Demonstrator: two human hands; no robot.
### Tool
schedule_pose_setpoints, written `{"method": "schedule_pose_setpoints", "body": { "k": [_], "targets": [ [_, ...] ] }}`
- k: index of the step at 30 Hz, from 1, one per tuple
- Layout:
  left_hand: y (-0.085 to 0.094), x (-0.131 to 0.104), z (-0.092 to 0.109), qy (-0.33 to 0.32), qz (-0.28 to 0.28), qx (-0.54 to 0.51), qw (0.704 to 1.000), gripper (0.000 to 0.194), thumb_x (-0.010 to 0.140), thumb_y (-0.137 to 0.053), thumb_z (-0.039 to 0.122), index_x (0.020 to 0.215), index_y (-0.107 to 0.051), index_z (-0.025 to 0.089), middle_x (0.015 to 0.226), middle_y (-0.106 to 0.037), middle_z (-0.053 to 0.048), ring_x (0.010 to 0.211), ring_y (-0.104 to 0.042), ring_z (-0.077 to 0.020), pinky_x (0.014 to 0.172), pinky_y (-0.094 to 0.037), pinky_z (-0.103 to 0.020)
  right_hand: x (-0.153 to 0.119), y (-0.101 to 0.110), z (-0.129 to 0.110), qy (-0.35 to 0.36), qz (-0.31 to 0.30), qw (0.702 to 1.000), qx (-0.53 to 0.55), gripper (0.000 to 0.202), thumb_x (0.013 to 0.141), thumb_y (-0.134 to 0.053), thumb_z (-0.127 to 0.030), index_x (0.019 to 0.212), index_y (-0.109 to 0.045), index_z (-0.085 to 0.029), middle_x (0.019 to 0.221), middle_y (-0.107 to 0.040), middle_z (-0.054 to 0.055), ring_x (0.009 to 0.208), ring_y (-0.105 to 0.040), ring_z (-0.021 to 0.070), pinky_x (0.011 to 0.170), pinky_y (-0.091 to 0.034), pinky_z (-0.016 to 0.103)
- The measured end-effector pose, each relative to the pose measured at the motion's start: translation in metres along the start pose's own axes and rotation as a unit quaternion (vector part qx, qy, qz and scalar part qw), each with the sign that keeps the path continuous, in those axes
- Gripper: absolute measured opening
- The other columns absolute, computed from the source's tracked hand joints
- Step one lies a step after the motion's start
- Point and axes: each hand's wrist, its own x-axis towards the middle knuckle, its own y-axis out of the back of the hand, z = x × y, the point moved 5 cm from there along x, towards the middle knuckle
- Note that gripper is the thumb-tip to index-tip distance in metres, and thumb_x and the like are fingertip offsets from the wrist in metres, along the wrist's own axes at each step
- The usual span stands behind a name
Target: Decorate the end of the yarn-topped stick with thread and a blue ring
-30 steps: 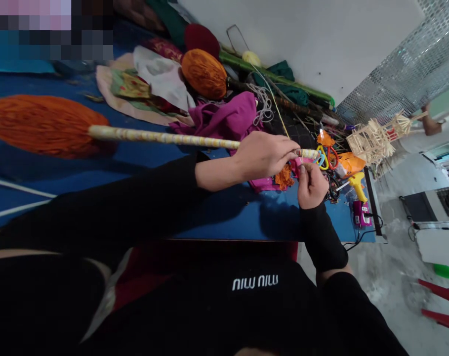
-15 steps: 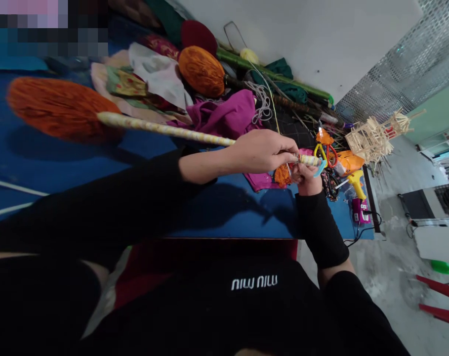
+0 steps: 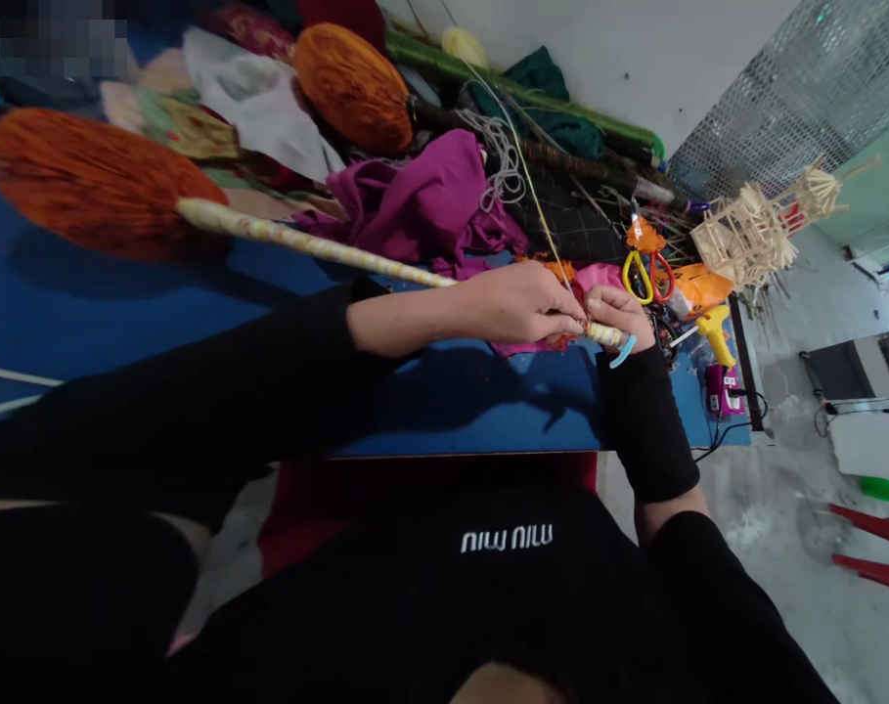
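Observation:
My left hand is closed around a long stick wrapped in pale yellow and white. A large orange fabric-covered bulb forms the stick's far left end. A light blue curved piece sits at its right end. My right hand is closed beside that end, thumb and fingers pinched together. Yellow yarn runs taut from a yarn ball down to the pinched right fingers, where its end is hidden.
Magenta cloth, a second orange bulb and green poles lie behind. Scissors, a yellow glue gun and a wooden-stick model are at right. A blue table lies beneath.
My right hand has moved from below the stick's right end to behind and above it. The left hand keeps its hold. The view has shifted slightly.

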Motion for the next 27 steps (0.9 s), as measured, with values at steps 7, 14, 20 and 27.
{"method": "schedule_pose_setpoints", "body": {
  "k": [7,14,20,27],
  "targets": [
    [-0.004,-0.001,0.005,0.009,-0.064,-0.103,0.993,0.028,0.091,-0.055,0.025,0.073,-0.075,0.016,0.058,-0.068,0.001,0.051,-0.053,-0.0079,0.058,-0.037,-0.02,-0.012,-0.008,-0.028,0.108,-0.039,0.982,-0.153,0.053,0.08,-0.077,-0.063,0.06,-0.055,-0.019,0.056,-0.047,-0.005,0.052,-0.038,0.0071,0.054,-0.032,0.024],
    [-0.012,0.0,-0.003,0.033,-0.128,-0.162,0.978,0.031,0.086,-0.06,0.03,0.059,-0.068,0.016,0.051,-0.062,0.002,0.048,-0.051,-0.0087,0.056,-0.036,-0.021,-0.019,-0.016,-0.039,0.216,-0.096,0.91,-0.339,0.058,0.092,-0.062,-0.067,0.061,-0.057,-0.019,0.059,-0.049,-0.003,0.056,-0.044,0.0088,0.057,-0.034,0.026],
    [-0.005,0.004,-0.007,0.054,-0.032,0.014,0.998,0.025,0.09,-0.058,0.028,0.093,-0.08,0.017,0.07,-0.076,-0.001,0.056,-0.06,-0.0113,0.056,-0.033,-0.023,-0.043,-0.02,-0.059,0.278,0.106,0.756,-0.583,0.046,0.104,-0.05,-0.05,0.073,-0.065,-0.02,0.068,-0.057,0.001,0.063,-0.05,0.0123,0.062,-0.035,0.028],
    [0.001,-0.002,-0.006,0.06,0.107,0.165,0.979,0.036,0.101,-0.049,0.032,0.12,-0.079,0.023,0.107,-0.082,-0.005,0.088,-0.073,-0.0183,0.066,-0.042,-0.026,-0.055,-0.041,-0.056,0.249,0.262,0.591,-0.722,0.036,0.106,-0.049,-0.044,0.094,-0.074,-0.022,0.069,-0.062,0.004,0.065,-0.055,0.0157,0.066,-0.038,0.032]
  ]
}}
